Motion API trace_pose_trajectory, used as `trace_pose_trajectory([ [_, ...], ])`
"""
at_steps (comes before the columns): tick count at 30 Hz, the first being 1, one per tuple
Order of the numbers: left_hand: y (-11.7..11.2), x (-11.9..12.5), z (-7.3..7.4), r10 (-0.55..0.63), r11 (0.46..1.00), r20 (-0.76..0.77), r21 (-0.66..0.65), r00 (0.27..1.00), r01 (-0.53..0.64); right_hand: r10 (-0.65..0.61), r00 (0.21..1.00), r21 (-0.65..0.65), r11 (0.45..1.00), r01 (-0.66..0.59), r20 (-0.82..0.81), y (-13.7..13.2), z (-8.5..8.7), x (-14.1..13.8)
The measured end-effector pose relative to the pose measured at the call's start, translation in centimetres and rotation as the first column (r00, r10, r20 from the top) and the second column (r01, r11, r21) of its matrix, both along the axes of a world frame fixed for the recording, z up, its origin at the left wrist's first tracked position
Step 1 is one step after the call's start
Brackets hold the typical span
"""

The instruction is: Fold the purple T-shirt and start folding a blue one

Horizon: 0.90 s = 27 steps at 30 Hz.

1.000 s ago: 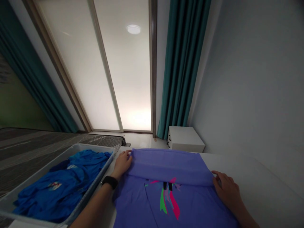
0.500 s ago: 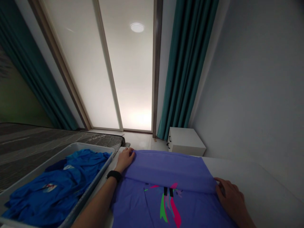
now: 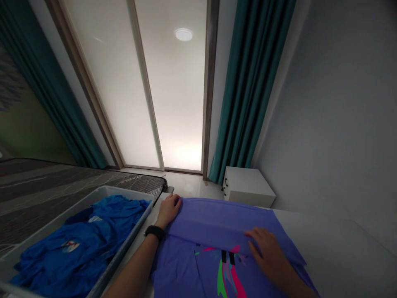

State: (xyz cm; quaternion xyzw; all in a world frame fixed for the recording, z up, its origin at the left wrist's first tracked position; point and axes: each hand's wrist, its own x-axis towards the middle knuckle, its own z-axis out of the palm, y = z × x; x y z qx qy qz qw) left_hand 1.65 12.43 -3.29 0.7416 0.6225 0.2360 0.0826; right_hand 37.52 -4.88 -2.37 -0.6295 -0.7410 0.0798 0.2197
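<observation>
A purple T-shirt (image 3: 186, 269) with a bright pink and green print lies spread over a white tabletop, its far part folded over in a wide band. At the band's far left corner, my left hand (image 3: 170, 208), with a black band on the wrist, is closed on the cloth's edge; the fingertips are partly hidden. My right hand (image 3: 266, 250) rests on the shirt right of the print, fingers stretched out and apart over the fold's edge. It grips nothing.
Left of the shirt stands a pale plastic bin (image 3: 124, 192) of crumpled blue clothes (image 3: 89, 236). Beyond it is a dark grey mattress (image 3: 77, 178). A small white cabinet (image 3: 248, 182) stands past the table (image 3: 328, 244), near teal curtains (image 3: 254, 82) and a frosted sliding door (image 3: 173, 103).
My right hand has moved left from the shirt's right edge onto the cloth beside the print, letting that edge go. My left hand stays at the far left corner. The view has shifted slightly.
</observation>
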Motion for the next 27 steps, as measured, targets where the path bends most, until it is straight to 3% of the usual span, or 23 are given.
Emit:
trace_pose_trajectory([
  [3,0.0,-0.1,-0.2,-0.008,1.000,0.036,0.012,0.999,0.007,0.178,0.982,-0.058,0.982,-0.182,-0.064,3.3,2.4,-6.5],
  [5,0.0,-0.2,-0.2,-0.016,1.000,0.065,0.019,0.998,0.015,0.227,0.969,-0.068,0.970,-0.234,-0.092,6.2,3.3,-10.4],
  [11,0.0,-0.3,-0.6,-0.033,0.999,0.163,0.035,0.986,0.027,0.228,0.974,-0.068,0.971,-0.228,0.003,14.1,2.7,-18.0],
  [16,0.3,-0.4,-1.2,-0.044,0.998,0.236,0.055,0.971,0.031,0.206,0.977,-0.087,0.976,-0.201,0.050,16.8,1.9,-20.1],
  [27,0.1,-0.4,-1.3,-0.002,1.000,0.365,0.015,0.931,-0.004,0.289,0.946,-0.173,0.949,-0.263,0.145,18.9,1.6,-20.0],
])
